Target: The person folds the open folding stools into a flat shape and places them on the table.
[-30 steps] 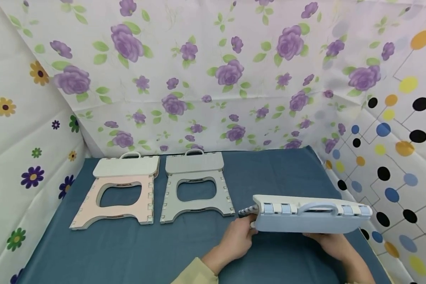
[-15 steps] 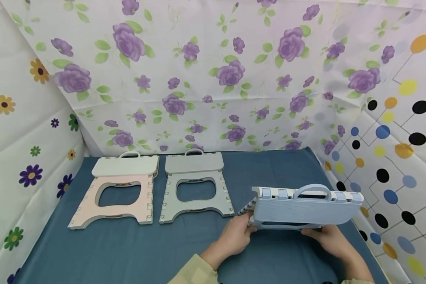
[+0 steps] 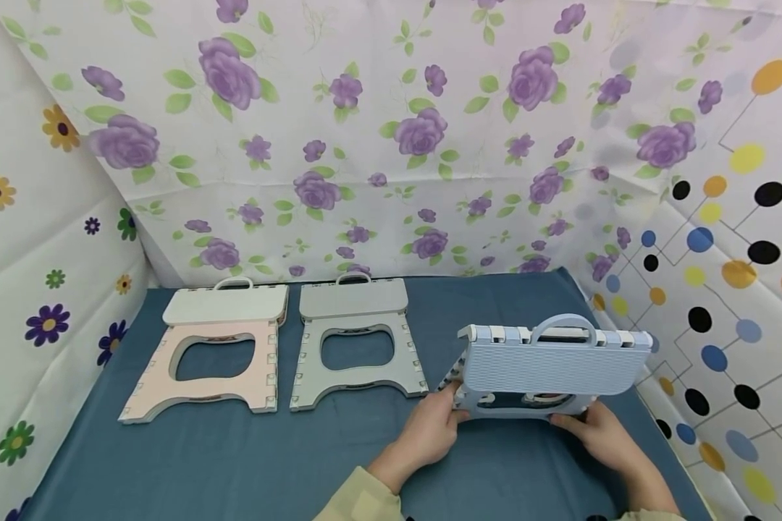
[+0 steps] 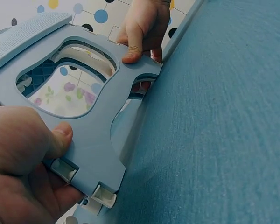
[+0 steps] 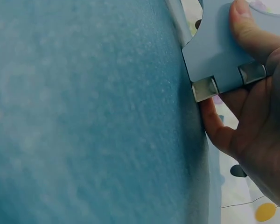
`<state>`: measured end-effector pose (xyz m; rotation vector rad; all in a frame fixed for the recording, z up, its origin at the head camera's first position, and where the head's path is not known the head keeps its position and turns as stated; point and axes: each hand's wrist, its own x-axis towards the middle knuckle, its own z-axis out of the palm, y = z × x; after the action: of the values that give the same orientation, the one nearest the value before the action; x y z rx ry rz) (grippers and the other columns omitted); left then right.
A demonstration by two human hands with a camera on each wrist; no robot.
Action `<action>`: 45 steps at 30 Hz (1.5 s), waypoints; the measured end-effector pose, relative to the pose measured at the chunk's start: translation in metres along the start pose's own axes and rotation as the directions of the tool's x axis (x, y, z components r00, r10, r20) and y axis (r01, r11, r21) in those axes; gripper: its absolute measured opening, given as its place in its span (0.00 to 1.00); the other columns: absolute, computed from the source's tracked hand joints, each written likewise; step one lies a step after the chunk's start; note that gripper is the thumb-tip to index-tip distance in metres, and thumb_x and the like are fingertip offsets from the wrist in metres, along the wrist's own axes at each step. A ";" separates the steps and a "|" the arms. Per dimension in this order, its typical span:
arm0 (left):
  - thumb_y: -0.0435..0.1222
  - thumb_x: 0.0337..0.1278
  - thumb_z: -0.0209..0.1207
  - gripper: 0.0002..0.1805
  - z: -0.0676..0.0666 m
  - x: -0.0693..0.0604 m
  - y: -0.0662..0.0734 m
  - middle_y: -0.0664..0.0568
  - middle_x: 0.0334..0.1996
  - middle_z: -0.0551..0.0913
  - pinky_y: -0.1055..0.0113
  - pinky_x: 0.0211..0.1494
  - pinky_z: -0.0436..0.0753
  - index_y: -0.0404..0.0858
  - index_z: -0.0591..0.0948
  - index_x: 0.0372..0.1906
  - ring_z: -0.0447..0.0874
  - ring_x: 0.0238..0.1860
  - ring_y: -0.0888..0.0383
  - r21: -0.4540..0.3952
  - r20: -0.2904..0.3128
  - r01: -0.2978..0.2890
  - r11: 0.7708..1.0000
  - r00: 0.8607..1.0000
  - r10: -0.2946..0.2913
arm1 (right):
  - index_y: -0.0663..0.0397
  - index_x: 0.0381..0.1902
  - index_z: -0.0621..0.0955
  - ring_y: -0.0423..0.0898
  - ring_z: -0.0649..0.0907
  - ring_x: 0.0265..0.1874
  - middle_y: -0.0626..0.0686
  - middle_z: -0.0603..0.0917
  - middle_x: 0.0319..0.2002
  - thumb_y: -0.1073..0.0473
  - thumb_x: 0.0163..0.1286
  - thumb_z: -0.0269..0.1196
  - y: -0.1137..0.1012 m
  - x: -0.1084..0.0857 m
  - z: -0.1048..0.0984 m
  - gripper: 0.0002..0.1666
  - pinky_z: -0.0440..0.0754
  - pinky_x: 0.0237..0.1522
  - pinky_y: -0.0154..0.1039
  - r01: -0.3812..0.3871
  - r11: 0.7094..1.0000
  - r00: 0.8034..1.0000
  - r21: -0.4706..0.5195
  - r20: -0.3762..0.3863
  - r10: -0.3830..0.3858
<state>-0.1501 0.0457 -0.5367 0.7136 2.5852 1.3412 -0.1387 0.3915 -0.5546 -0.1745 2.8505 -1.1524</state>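
A blue folding step stool (image 3: 554,367) stands partly unfolded at the right of the cloth in the head view. Its carry handle points up, and the legs spread below the ribbed panels. My left hand (image 3: 429,428) grips the lower left leg, thumb on the front face. At the lower right leg, my right hand (image 3: 602,438) holds on the same way. The left wrist view shows the leg panel (image 4: 100,133) with its oval opening between both hands. In the right wrist view, the thumb (image 5: 249,30) lies on the leg while fingers curl behind it.
A pink-and-white folded stool (image 3: 224,304) and a grey-green folded stool (image 3: 355,300) lie flat at the left on the blue cloth (image 3: 234,463). Flowered sheeting (image 3: 378,130) stands behind, and a dotted sheet (image 3: 743,304) borders the right side.
The blue stool has tipped upright: its handle has risen, and more of its front panel and leg opening now shows. Both hands have kept their hold on the legs.
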 end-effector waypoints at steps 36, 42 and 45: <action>0.41 0.67 0.74 0.43 -0.006 -0.009 -0.001 0.49 0.73 0.76 0.51 0.65 0.82 0.42 0.67 0.81 0.80 0.68 0.50 -0.059 -0.239 0.008 0.998 0.971 -0.022 | 0.64 0.73 0.68 0.66 0.84 0.57 0.69 0.81 0.60 0.44 0.68 0.78 -0.004 -0.003 -0.020 0.49 0.85 0.53 0.63 -0.087 0.996 0.996 -0.034 -0.014 0.087; 0.42 0.71 0.71 0.38 -0.007 -0.010 -0.003 0.47 0.70 0.78 0.53 0.64 0.82 0.42 0.69 0.80 0.81 0.66 0.51 -0.033 -0.208 0.016 0.999 0.978 -0.022 | 0.63 0.74 0.66 0.67 0.84 0.57 0.70 0.81 0.61 0.43 0.68 0.78 -0.006 -0.001 -0.019 0.51 0.85 0.52 0.63 -0.097 0.995 0.995 -0.031 -0.001 0.097; 0.42 0.73 0.70 0.36 -0.010 -0.011 -0.003 0.47 0.68 0.79 0.53 0.63 0.82 0.41 0.70 0.79 0.82 0.65 0.51 -0.025 -0.206 0.023 0.999 0.978 -0.028 | 0.63 0.74 0.65 0.67 0.84 0.57 0.71 0.80 0.62 0.43 0.68 0.78 -0.008 0.000 -0.019 0.51 0.85 0.53 0.63 -0.096 0.995 0.995 -0.024 0.000 0.096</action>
<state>-0.1449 0.0321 -0.5342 0.5631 2.7199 1.5083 -0.1401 0.3987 -0.5351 -0.0384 2.8384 -1.0998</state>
